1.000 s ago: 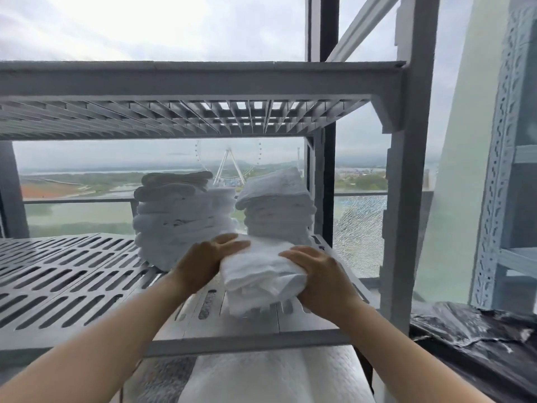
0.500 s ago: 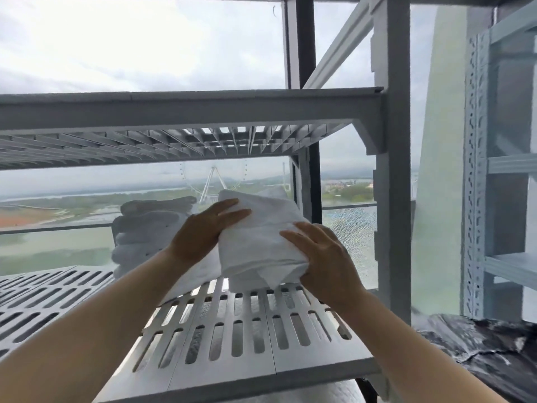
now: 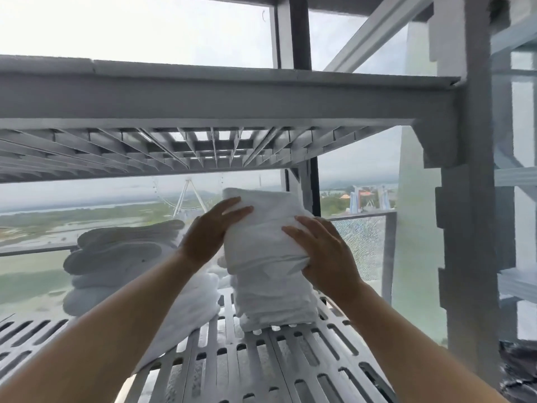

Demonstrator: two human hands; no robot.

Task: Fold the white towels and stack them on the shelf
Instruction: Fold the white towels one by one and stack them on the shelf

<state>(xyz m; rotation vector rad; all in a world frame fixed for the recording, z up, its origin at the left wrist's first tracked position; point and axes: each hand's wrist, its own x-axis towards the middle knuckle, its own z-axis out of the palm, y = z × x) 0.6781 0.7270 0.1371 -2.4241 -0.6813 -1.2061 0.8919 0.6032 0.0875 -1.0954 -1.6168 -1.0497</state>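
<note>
A folded white towel (image 3: 267, 225) rests on top of the right stack of folded towels (image 3: 274, 301) on the slotted grey shelf (image 3: 261, 365). My left hand (image 3: 212, 231) presses against its left side with fingers laid over the top. My right hand (image 3: 322, 251) clasps its right side and front edge. A second stack of folded white towels (image 3: 116, 266) stands to the left, partly hidden by my left forearm.
A grey upper shelf (image 3: 220, 97) runs close above the towels. A thick grey upright post (image 3: 467, 228) stands at the right. Behind is a window with a cracked glass pane (image 3: 360, 245). Dark plastic sheeting (image 3: 520, 370) lies at lower right.
Both hands have lifted the folded towel from the shelf's front edge up and back onto the top of the right stack. The camera has tilted up and moved closer.
</note>
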